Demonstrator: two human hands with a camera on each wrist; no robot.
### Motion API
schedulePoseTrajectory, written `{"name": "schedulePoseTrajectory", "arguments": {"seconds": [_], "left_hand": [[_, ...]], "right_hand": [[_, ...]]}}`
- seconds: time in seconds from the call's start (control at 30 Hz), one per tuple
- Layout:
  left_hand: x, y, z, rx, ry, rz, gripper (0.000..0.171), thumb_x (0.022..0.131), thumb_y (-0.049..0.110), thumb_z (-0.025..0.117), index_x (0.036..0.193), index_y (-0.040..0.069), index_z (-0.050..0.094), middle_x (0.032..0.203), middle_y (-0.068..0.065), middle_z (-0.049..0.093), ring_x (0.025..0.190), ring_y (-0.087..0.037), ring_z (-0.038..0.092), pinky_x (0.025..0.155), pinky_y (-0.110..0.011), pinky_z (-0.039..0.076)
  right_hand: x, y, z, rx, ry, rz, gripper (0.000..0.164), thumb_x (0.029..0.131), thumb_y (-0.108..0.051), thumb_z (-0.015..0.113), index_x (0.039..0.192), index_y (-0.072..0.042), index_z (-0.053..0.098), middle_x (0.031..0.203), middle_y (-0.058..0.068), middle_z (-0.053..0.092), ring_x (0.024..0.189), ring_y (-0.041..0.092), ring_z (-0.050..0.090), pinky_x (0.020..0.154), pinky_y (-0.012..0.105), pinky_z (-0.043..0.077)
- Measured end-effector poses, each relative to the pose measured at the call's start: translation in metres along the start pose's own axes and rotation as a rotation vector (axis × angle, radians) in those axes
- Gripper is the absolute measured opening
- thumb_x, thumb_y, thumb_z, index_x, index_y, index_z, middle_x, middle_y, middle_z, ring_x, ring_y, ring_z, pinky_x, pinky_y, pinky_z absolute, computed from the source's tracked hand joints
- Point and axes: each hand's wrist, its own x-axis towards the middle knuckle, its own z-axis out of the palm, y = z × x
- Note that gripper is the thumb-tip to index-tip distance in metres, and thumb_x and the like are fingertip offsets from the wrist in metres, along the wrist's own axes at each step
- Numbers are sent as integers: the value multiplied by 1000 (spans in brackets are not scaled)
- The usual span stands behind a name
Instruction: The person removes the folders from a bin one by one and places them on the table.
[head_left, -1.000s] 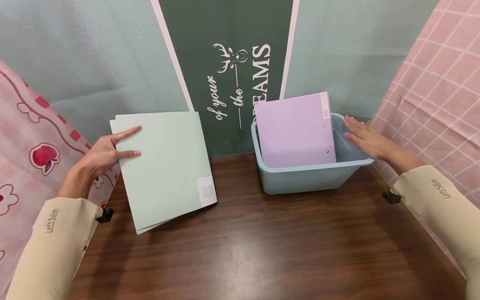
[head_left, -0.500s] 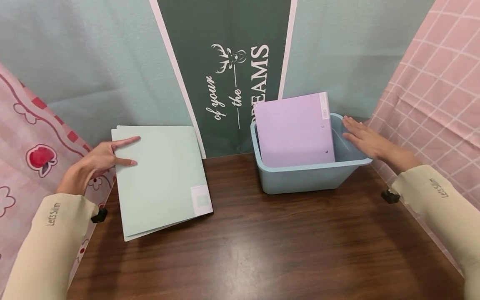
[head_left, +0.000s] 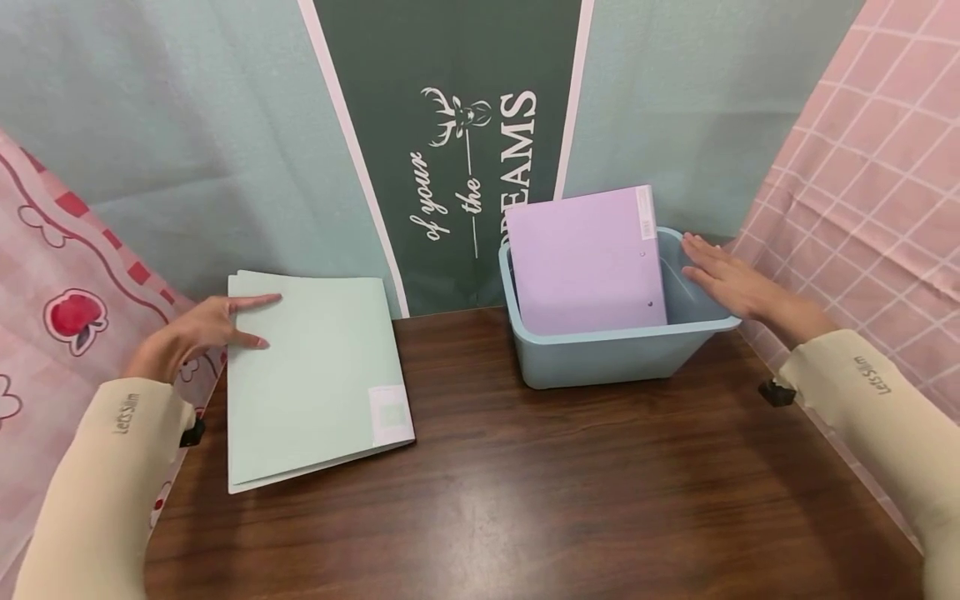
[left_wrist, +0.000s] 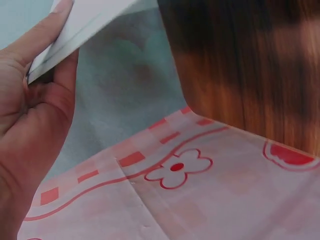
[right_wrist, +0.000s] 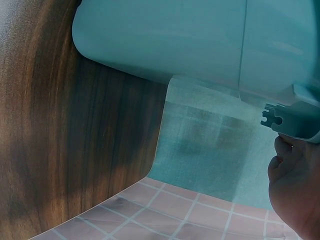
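At the left of the head view, my left hand (head_left: 206, 329) grips the left edge of a pale green file folder (head_left: 315, 375). Thumb and forefinger lie spread over its front, and the left wrist view shows the folder's edge (left_wrist: 65, 50) between the fingers. A white label (head_left: 390, 414) marks its lower right corner. My right hand (head_left: 738, 283) rests with extended fingers on the right rim of a blue plastic bin (head_left: 615, 358). Inside leans a purple file folder (head_left: 588, 262), its lower part hidden by the front wall. In the right wrist view, folded fingers (right_wrist: 290, 165) show below the rim.
A dark wooden table (head_left: 480, 483) lies beneath everything. Behind it hangs a grey-green cloth (head_left: 667, 100) with printed lettering. Pink cloths border the left side (head_left: 67, 250) and the right side (head_left: 862, 208).
My left hand has lowered the pale green folder toward the table and slightly left, turning it more upright in view. My right hand and the bin have stayed in place.
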Motion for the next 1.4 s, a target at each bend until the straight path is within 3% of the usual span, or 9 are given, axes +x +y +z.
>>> {"name": "schedulePoseTrajectory", "arguments": {"seconds": [0.1, 0.2, 0.4, 0.47, 0.53, 0.63, 1.07, 1.3, 1.4], "left_hand": [[2, -6, 3, 24, -13, 1, 89, 89, 8, 85, 164, 10, 37, 161, -37, 31, 95, -34, 47, 71, -33, 43], [4, -15, 6, 42, -20, -5, 88, 87, 8, 86, 162, 10, 40, 148, -37, 36, 64, -19, 30, 56, -28, 34], [10, -32, 7, 108, 14, -44, 88, 84, 11, 90, 159, 6, 45, 143, -39, 37, 64, -19, 29, 55, -29, 32], [10, -37, 8, 108, 40, -72, 87, 83, 11, 91, 157, 5, 46, 122, -36, 47, 63, -19, 30, 54, -28, 33], [10, -40, 7, 99, 61, -90, 86, 83, 11, 90, 156, 4, 46, 93, -19, 42, 60, -14, 26, 52, -28, 32], [11, -45, 7, 103, 80, -104, 84, 83, 10, 89, 156, 3, 46, 75, 0, 23, 58, -12, 25, 50, -27, 32], [11, -59, 1, 70, 66, -101, 88, 87, 24, 88, 158, 0, 40, 70, 0, 23, 55, -15, 25, 48, -29, 33], [14, -61, -2, 80, 15, -124, 114, 77, 44, 95, 163, 4, 33, 104, -25, 34, 70, -22, 32, 56, -29, 33], [17, -62, -3, 104, 21, -107, 112, 78, 41, 95, 163, 2, 32, 96, -20, 33, 62, -19, 29, 53, -28, 34]], "right_hand": [[0, -1, 2, -1, 4, 2, 67, 117, -34, 30, 165, 8, 7, 173, 29, 3, 162, 45, 0, 131, 50, -4], [0, -2, 3, 1, 6, 4, 68, 117, -35, 30, 165, 6, 6, 173, 29, 3, 162, 44, 0, 131, 51, -5], [0, -4, 4, 2, 8, 5, 69, 117, -35, 31, 166, 6, 6, 174, 28, 2, 162, 43, -1, 131, 52, -4], [-1, -5, 4, 4, 8, 10, 69, 117, -36, 32, 166, 6, 6, 174, 28, 3, 162, 43, -1, 131, 52, -4], [-1, -5, 5, 4, 8, 13, 69, 117, -36, 32, 166, 5, 6, 174, 28, 2, 162, 43, -1, 131, 52, -4], [-3, -7, 5, 8, 16, 16, 69, 116, -35, 33, 166, 6, 7, 174, 28, 3, 162, 43, 0, 131, 51, -4], [-7, -13, 5, 7, 22, 33, 68, 117, -33, 33, 165, 8, 9, 173, 29, 4, 162, 43, 0, 131, 49, -4], [-8, -16, 5, 2, 19, 54, 68, 117, -34, 32, 165, 7, 8, 174, 28, 3, 162, 43, 0, 131, 47, -6], [-9, -17, 5, 4, 24, 51, 69, 117, -35, 33, 165, 8, 9, 173, 28, 4, 162, 43, 1, 132, 47, -5]]}}
